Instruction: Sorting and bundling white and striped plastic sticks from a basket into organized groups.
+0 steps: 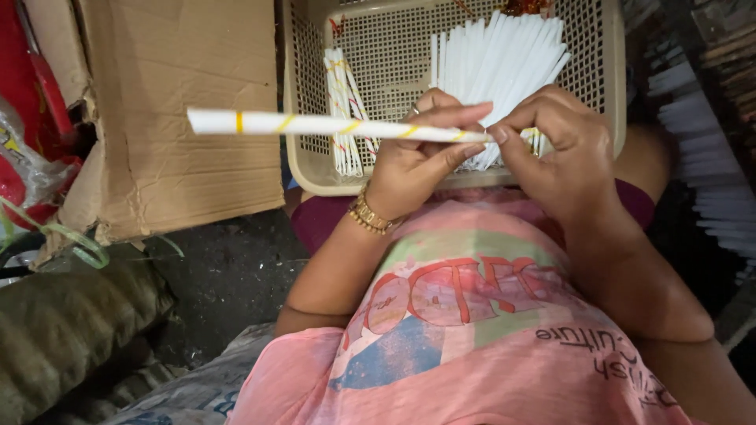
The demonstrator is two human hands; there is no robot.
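Head view, stick: a long white paper stick with thin yellow spiral stripe (331,126) is held level above the beige perforated plastic basket (315,157).
Left hand (417,161): closed around the stick's right part.
Right hand (563,145): fingertips pinched on the stick's end.
Basket: plain white sticks (504,63) and striped ones (342,110) are kept inside.

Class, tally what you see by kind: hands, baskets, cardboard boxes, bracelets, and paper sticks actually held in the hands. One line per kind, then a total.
Hands: 2, the left hand and the right hand
Baskets: 1, the beige mesh basket
Cardboard boxes: 1, the cardboard box
Bracelets: 1, the gold bracelet
Held sticks: 1, the white stick with yellow spiral
Total: 6
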